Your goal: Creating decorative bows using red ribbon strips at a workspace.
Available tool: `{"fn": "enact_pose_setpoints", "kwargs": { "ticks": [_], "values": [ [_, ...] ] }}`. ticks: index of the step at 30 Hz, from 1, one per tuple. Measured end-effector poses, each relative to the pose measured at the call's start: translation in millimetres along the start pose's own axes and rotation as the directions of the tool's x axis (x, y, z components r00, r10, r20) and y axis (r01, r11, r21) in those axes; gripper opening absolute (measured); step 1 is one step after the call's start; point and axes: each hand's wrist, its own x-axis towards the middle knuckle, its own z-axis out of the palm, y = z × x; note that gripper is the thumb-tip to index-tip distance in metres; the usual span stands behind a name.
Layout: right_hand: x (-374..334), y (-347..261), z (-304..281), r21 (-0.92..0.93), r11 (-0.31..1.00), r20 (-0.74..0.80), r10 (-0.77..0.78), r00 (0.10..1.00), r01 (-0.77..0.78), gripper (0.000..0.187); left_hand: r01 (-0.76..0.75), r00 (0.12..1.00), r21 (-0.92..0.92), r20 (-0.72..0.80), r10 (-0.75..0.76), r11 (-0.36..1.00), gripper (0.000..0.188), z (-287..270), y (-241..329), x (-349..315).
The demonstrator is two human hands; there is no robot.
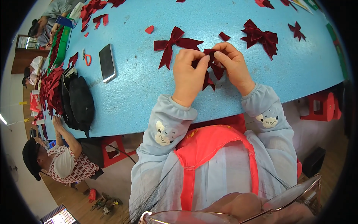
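Between my two hands is a small dark red velvet bow (217,71), its tails hanging toward me over the blue table. My left hand (188,72) pinches its left side with thumb and forefinger, covering much of it. On the other side, my right hand (234,66) grips the upper right part between thumb and fingertips. Just beyond my left hand lies a larger velvet bow (175,42). A small velvet scrap (224,36) rests beyond my right hand, and a layered bow (260,38) lies farther right.
On the blue table (138,100) lie a phone (107,62), orange-handled scissors (87,59) and a black bag (80,99). Red fabric pieces (52,89) pile up at the left, by a green tray (60,48). A co-worker (67,160) sits at the left edge. A red stool (320,107) stands right.
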Motion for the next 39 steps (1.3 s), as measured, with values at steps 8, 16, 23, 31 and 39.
{"fn": "enact_pose_setpoints", "kwargs": {
  "ticks": [8,16,23,31,39],
  "values": [
    [-1.6,-3.9,0.0,-0.093,0.994,0.16,0.075,0.984,-0.06,0.032,0.634,0.748,-0.702,0.451,-0.487,0.324,0.014,-10.7,-1.3,6.7],
    [-3.1,-8.4,9.5,-0.207,0.978,0.164,0.022,0.986,0.013,0.034,0.39,0.912,-0.485,0.086,-0.401,0.783,0.012,7.8,-6.1,-1.4],
    [3.8,4.0,-1.3,-0.242,0.97,0.112,0.052,0.992,-0.024,0.029,0.608,0.777,-0.699,0.426,-0.464,0.377,0.009,-10.5,-4.3,2.4],
    [0.8,-0.9,0.6,-0.276,0.958,0.082,0.111,0.99,-0.085,0.013,0.44,0.859,-0.777,0.218,-0.464,0.45,0.007,-3.2,2.0,-5.7],
    [-0.3,-1.7,-1.5,-0.187,0.97,0.064,0.172,0.983,-0.157,0.007,0.301,0.938,-0.658,0.072,-0.339,0.691,0.009,4.5,4.2,-6.8]
  ]
}}
